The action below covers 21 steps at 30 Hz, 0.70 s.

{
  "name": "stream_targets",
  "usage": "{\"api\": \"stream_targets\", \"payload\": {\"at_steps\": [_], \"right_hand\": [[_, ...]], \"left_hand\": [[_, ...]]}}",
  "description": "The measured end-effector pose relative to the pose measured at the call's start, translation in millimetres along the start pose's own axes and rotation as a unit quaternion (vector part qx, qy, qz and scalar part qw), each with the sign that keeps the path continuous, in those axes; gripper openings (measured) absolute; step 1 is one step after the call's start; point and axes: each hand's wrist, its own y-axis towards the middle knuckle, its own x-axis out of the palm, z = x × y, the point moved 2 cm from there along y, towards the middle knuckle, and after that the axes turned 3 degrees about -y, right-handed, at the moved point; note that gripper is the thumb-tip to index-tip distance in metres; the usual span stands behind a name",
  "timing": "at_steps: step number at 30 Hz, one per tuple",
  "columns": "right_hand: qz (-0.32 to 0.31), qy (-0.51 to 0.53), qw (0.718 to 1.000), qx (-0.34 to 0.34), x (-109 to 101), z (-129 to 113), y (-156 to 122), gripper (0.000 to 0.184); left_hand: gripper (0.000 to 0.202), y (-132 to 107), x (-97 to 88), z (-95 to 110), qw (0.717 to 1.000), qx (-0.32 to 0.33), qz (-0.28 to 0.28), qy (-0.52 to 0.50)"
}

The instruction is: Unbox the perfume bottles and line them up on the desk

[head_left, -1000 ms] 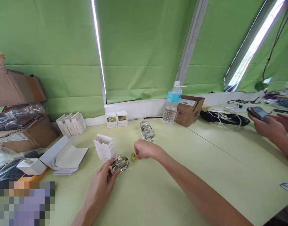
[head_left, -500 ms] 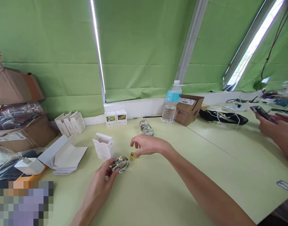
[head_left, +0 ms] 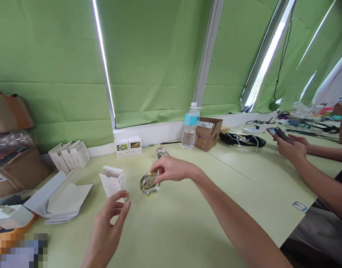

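My right hand (head_left: 168,169) pinches a small round glass bottle (head_left: 148,184) by its gold neck, tilted over the table. Gold tints show through and under its glass; I cannot make out clearly what lies behind it. My left hand (head_left: 113,214) holds nothing, thumb and fingers apart, just in front of an open white carton (head_left: 111,180) that stands upright. Beyond my right hand more glass bottles (head_left: 161,150) stand in a row, partly hidden by that hand.
Two white picture boxes (head_left: 128,147) and several open white cartons (head_left: 69,156) stand along the wall. Folded white card (head_left: 67,201) lies at left. A water bottle (head_left: 189,130) and brown box (head_left: 207,136) stand behind. At right, another person's hands (head_left: 292,147) hold a phone.
The glass bottle has passed from my left hand to my right, which has lifted and tilted it. My left hand has let go and drawn back leftward. The view has turned right.
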Motion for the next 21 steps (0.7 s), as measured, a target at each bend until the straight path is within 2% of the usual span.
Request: {"api": "stream_targets", "payload": {"at_steps": [2,4,7,10,16,21], "right_hand": [[0.050,-0.008,0.998,0.043,-10.4,21.4,-13.5,0.019],[0.082,-0.012,0.994,0.074,-12.8,45.1,-27.1,0.021],[0.086,0.028,0.989,0.119,-4.2,79.2,-42.5,0.020],[0.091,0.031,0.986,0.137,7.5,103.4,-47.4,0.021],[0.125,0.020,0.981,0.150,19.2,125.5,-40.2,0.027],[0.158,0.001,0.975,0.155,21.6,132.3,-36.9,0.028]], "left_hand": [[0.045,1.1,-2.6,-0.8,0.999,-0.026,-0.008,0.025],[0.046,1.8,-2.6,-2.5,0.998,-0.038,-0.021,0.041],[0.045,1.9,1.2,-5.8,0.997,-0.031,-0.039,0.055],[0.043,1.2,5.4,-9.2,0.996,-0.021,-0.052,0.068],[0.042,0.5,7.2,-13.4,0.993,-0.018,-0.070,0.096],[0.042,-2.7,9.8,-8.9,0.995,0.009,-0.021,0.101]]}}
